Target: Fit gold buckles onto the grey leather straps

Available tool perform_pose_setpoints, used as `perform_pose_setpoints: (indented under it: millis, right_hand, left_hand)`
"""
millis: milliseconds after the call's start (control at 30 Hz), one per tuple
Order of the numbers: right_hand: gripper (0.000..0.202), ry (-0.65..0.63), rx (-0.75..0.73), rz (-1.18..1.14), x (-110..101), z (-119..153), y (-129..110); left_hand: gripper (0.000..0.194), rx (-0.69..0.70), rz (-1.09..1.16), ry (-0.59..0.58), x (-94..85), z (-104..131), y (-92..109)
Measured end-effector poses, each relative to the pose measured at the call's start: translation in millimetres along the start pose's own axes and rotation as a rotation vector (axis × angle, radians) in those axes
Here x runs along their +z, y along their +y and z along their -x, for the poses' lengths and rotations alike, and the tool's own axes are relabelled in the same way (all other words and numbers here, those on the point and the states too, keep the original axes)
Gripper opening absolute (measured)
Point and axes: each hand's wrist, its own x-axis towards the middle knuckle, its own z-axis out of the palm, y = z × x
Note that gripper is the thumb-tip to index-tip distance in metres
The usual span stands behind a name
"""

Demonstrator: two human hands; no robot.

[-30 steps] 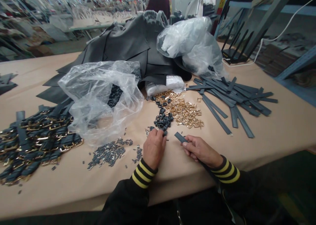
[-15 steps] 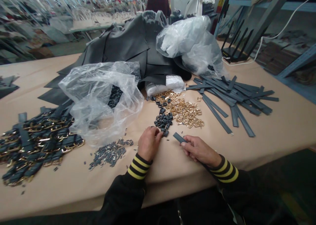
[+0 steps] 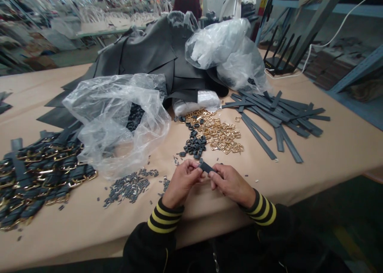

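A short dark strap (image 3: 206,167) is pinched near its end between the thumb and fingers of my right hand (image 3: 231,183). My left hand (image 3: 183,181) is closed at the strap's other end, with a small dark loop (image 3: 201,160) at its fingertips. Whether the strap passes through that loop is hidden by the fingers. Just beyond my hands lies a pile of similar dark loops (image 3: 195,143). Gold buckles (image 3: 223,133) are heaped beside them, and small dark cut pieces (image 3: 130,187) lie scattered left of my left hand.
Long dark strips (image 3: 281,111) fan out at the right. Buckled straps (image 3: 44,177) are piled at the left, near a clear plastic bag (image 3: 119,113). Large dark sheets (image 3: 143,53), another plastic bag (image 3: 221,45) and a router (image 3: 279,63) stand behind. A person (image 3: 188,3) is in the background.
My left hand has come away from the loop pile with a small loop and moved to the strap. My right hand has brought the strap left, and both hands now meet.
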Motion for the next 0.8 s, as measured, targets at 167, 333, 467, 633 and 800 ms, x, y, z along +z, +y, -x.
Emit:
perform_pose_setpoints:
  millis: [167, 333, 467, 633, 800]
  right_hand:
    - [0.019, 0.108, -0.022, 0.209, -3, 2, 0]
    - [0.020, 0.111, -0.035, 0.254, -3, 6, 3]
    - [0.019, 0.088, -0.070, 0.272, -5, 7, 4]
    - [0.021, -0.051, -0.121, 0.310, -17, 8, 6]
    - [0.020, -0.350, -0.125, 0.071, -30, 11, 7]
  left_hand:
    - [0.021, -0.008, 0.254, 0.009, -2.8, 3, -7]
    - [0.014, 0.193, -0.133, 0.111, 0.0, 6, -8]
    - [0.009, 0.329, -0.374, 0.155, 6.6, 8, -8]
    - [0.009, 0.378, -0.472, 0.124, 5.1, 7, -19]
    - [0.018, 0.201, -0.108, -0.110, 2.8, 9, -21]
